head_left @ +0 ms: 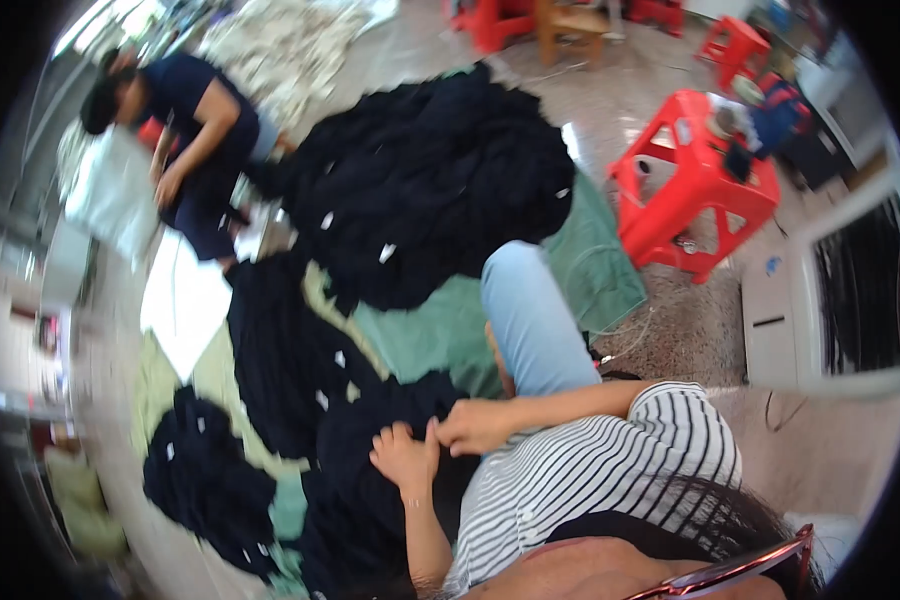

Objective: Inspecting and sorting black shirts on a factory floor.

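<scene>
A dark knit garment (375, 500) is spread over my lap and runs down into the pile beside me. My left hand (407, 455) lies over it, fingers bent onto the cloth, the thumb raised toward my other hand. Just to the right, my right hand (473, 427) is closed at the fingertips, nearly touching the left thumb. The bit of cloth between the hands is too small to make out. Beyond them a long dark heap of garments (285, 350) reaches away, with small white tags on it.
A large dark pile of garments (430, 180) lies on green sheeting (430, 330). Another dark bundle (205, 475) is at the left. A red plastic stool (685, 190) with small items stands right. A co-worker (195, 130) bends over at the far left, near white sheeting (182, 300).
</scene>
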`<state>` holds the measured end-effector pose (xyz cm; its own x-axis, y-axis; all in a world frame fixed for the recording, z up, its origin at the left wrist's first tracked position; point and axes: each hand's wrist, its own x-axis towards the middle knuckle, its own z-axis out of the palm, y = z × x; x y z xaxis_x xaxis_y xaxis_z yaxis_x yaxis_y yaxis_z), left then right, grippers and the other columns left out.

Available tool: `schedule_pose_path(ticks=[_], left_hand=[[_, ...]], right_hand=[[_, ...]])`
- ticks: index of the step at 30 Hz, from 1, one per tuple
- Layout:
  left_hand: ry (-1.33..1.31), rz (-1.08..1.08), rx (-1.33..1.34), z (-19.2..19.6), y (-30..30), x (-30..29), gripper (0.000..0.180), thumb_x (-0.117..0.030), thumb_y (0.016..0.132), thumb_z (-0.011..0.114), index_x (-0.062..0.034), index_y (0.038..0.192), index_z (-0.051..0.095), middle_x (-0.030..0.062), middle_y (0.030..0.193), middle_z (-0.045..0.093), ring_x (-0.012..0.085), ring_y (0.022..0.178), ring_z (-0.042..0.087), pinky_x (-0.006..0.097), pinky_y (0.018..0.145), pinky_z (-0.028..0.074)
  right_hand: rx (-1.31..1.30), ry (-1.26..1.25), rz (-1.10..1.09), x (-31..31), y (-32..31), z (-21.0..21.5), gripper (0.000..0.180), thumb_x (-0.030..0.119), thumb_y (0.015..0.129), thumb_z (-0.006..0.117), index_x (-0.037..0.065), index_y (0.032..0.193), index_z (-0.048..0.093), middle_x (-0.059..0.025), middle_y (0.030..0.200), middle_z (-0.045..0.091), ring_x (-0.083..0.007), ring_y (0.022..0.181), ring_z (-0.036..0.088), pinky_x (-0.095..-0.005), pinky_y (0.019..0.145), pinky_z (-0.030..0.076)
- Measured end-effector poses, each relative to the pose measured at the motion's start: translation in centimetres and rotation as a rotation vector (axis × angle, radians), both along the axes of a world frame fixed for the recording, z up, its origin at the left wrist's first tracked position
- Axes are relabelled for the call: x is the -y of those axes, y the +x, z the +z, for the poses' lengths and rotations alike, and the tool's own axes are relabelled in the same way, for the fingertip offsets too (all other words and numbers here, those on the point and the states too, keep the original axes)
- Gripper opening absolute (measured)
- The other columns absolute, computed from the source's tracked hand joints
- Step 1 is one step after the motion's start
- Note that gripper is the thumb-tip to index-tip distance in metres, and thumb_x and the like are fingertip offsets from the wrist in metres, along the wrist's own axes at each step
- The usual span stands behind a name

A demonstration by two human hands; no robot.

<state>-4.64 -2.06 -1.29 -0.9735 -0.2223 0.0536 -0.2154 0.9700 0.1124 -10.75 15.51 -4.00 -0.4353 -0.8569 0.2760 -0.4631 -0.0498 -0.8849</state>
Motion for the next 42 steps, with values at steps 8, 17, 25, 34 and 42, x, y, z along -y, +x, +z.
schedule_pose_path(ticks=[8,17,25,34,42], left_hand=[[0.410,-0.105,-0.010,0.2,0.3,0.1,0.014,-0.013,0.077,0.074,-0.0038,0.079,0.064,0.0096,0.080,0.059,0.0284,0.078,0.058,0.041,0.069,0.044],[1.137,0.087,-0.487,9.9,-2.7,-2.7,0.011,-0.002,0.093,0.060,-0.0014,0.083,0.056,-0.0039,0.077,0.051,0.0050,0.071,0.044,0.020,0.063,0.038],[1.437,0.163,-0.149,4.0,1.8,-4.7,0.015,0.002,0.083,0.074,-0.0009,0.087,0.060,-0.0009,0.078,0.060,0.0043,0.068,0.052,0.017,0.064,0.043],[1.279,0.282,-0.341,4.3,1.5,-3.8,0.009,-0.007,0.093,0.065,0.0009,0.092,0.061,-0.0004,0.082,0.057,0.0051,0.073,0.048,0.020,0.065,0.040],[1.464,0.200,-0.096,5.7,0.5,-1.6,0.008,-0.002,0.089,0.070,0.0054,0.087,0.066,-0.0039,0.074,0.059,0.0029,0.064,0.047,0.018,0.058,0.037]], right_hand=[[-0.078,0.211,0.107,-0.3,0.9,2.7,0.019,0.015,0.085,0.067,0.006,0.086,0.050,-0.0106,0.075,0.060,-0.0330,0.075,0.062,-0.0451,0.067,0.043],[0.003,-0.362,-0.286,-1.1,-2.7,12.7,0.021,0.012,0.089,0.066,0.001,0.090,0.048,-0.0131,0.081,0.050,-0.0329,0.068,0.054,-0.0401,0.059,0.042],[0.160,0.285,-0.234,-2.3,-0.6,4.9,0.053,0.004,0.084,0.056,0.019,0.135,0.051,-0.0155,0.078,0.066,-0.0338,0.069,0.066,-0.0440,0.062,0.051],[-0.182,-0.208,-0.730,0.3,-2.2,5.2,0.015,0.008,0.082,0.068,0.009,0.096,0.068,-0.0061,0.076,0.068,-0.0259,0.062,0.066,-0.0343,0.051,0.051],[-0.168,-0.234,-0.755,1.1,-1.7,5.7,0.016,0.005,0.080,0.067,0.009,0.095,0.067,-0.0054,0.079,0.068,-0.0257,0.059,0.065,-0.0341,0.049,0.050]])
